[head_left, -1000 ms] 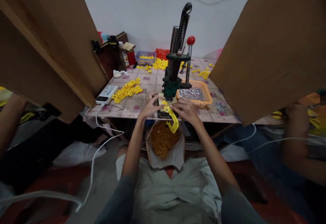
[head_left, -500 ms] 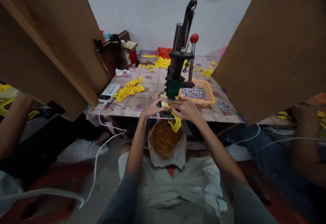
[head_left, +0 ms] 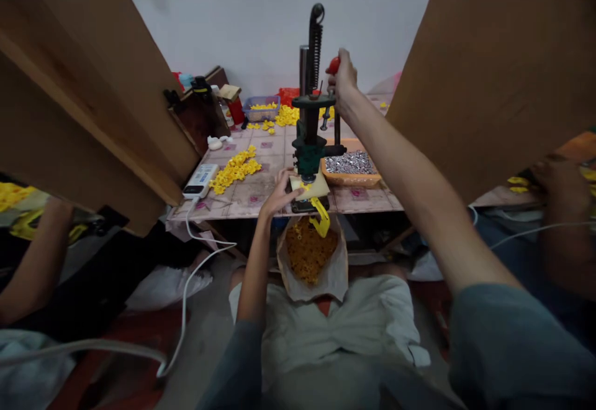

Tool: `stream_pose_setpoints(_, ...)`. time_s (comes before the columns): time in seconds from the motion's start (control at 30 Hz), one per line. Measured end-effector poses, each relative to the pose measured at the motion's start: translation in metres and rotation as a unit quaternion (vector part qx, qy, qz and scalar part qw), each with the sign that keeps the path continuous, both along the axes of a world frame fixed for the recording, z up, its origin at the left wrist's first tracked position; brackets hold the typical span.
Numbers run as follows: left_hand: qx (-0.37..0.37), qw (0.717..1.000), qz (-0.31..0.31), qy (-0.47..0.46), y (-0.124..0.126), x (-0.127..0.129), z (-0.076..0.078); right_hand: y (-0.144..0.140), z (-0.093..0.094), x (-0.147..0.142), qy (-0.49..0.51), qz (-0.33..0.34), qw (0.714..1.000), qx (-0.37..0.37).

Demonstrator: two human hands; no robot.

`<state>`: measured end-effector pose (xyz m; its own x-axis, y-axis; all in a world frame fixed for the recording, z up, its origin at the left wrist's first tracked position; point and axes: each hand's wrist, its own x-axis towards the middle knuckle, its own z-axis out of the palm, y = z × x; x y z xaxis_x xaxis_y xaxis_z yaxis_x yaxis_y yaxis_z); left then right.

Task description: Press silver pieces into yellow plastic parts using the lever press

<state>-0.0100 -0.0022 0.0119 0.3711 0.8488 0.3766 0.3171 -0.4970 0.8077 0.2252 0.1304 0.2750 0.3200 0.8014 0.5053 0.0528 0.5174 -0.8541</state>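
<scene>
A green hand press point(head_left: 309, 155) stands at the table's front edge. My right hand point(head_left: 345, 77) is closed round the red ball knob point(head_left: 333, 66) of its lever. My left hand point(head_left: 280, 192) rests at the left of the press base, its thumb tip against a small yellow piece point(head_left: 305, 186) under the press head; its other fingers are partly hidden. Beneath the head lies a cream pad point(head_left: 319, 187). A yellow strap point(head_left: 321, 217) hangs off the front of the base, above an open bag point(head_left: 343, 261) of yellow pieces between my knees.
An orange basket point(head_left: 356, 178) of small metallic parts stands right of the press. Loose yellow pieces point(head_left: 235, 169) lie left, beside a white power bank point(head_left: 201, 180) with a cable. Brown boards point(head_left: 503, 74) flank both sides. Co-workers' arms point(head_left: 35, 267) show beyond them.
My right hand has left the yellow piece and gone up to grip the lever's red knob. My left hand has stayed at the press base. The view has shifted slightly.
</scene>
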Motion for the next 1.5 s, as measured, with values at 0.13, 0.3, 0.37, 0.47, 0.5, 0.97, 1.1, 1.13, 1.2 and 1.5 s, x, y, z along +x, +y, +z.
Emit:
stream_pose_setpoints(0.13, -0.019, 0.998, 0.059, -0.03, -0.008, 0.0, 0.0, -0.121, -0.032, -0.019, 0.066, 0.005, 0.995, 0.071)
stream_pose_setpoints(0.3, -0.051, 0.982, 0.119, -0.138, -0.004, 0.001, -0.006, -0.283, -0.194, -0.018, -0.102, -0.017, 0.98, 0.171)
stream_pose_setpoints(0.37, -0.052, 0.98, 0.106, -0.159, 0.0, 0.0, -0.008, -0.302, -0.243, -0.011, -0.156, -0.026, 0.981, 0.111)
stream_pose_setpoints(0.47, -0.059, 0.983, 0.069, -0.162, 0.003, -0.002, -0.01, -0.304, -0.252, -0.002, -0.176, -0.034, 0.976, 0.124)
stream_pose_setpoints(0.5, -0.063, 0.982, 0.064, -0.166, 0.003, -0.003, -0.01, -0.304, -0.24, 0.001, -0.206, -0.021, 0.968, 0.139)
stream_pose_setpoints(0.97, -0.064, 0.976, 0.095, -0.185, -0.002, 0.001, -0.01, -0.232, 0.007, 0.008, -0.687, 0.484, 0.541, -0.04)
stream_pose_setpoints(1.1, -0.07, 0.975, 0.097, -0.186, -0.001, -0.001, -0.01, -0.235, -0.044, 0.009, -0.621, 0.386, 0.681, 0.03)
stream_pose_setpoints(1.13, -0.074, 0.974, 0.099, -0.189, -0.001, -0.001, -0.01, -0.245, -0.067, 0.008, -0.61, 0.343, 0.712, 0.056)
stream_pose_setpoints(1.2, -0.079, 0.973, 0.102, -0.191, -0.001, -0.001, -0.01, -0.266, -0.117, 0.0, -0.607, 0.254, 0.747, 0.088)
stream_pose_setpoints(1.5, -0.034, 0.986, 0.09, -0.133, 0.002, 0.001, -0.011, -0.277, -0.21, -0.003, -0.343, -0.06, 0.934, 0.085)
